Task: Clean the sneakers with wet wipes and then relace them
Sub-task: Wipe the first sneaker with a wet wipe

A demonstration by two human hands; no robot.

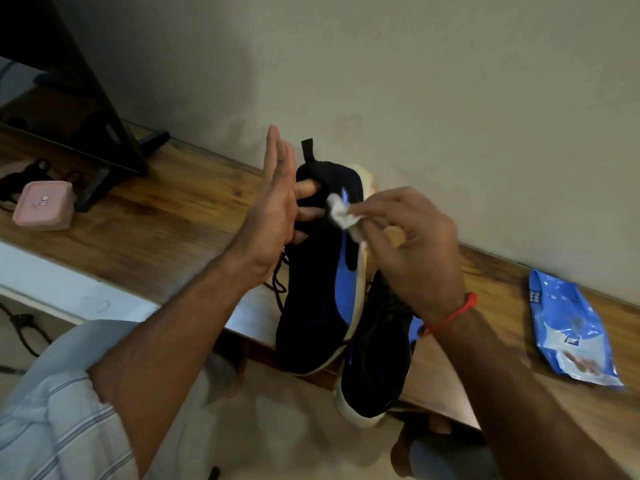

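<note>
The person holds a black fabric sneaker with a bright blue side panel and a cream rubber sole (318, 271) up in front of the pale wall, above the long wooden table (180, 202). The shoe looks worn, its sole edge yellowed, and a black pull tab sticks up at the heel. Its long axis runs nearly upright, heel high and away from the person, toe low and toward them, the blue side turned to the right. Loose black laces (278, 282) dangle from its left side.

The left hand (277, 209) steadies the shoe at the collar: two or three fingers hook into the opening while the remaining fingers stand straight and spread upward. The right hand (408, 244), with a red thread bracelet (453, 313) at the wrist, pinches a crumpled white wet wipe (341, 213) between thumb and fingertips and presses it against the upper end of the blue panel, close to the sole.

A second black sneaker with a white sole (377, 362) lies beneath the first, on the table's near edge, toe pointing toward the person and hanging over.

To the right, flat on the table, lies a blue plastic wet-wipe pack (568, 327); the words "mee mee" can be read near its top, the rest too blurred. At far left sit a small pink square case (45, 206) and the black stand of a screen (104, 161).
</note>
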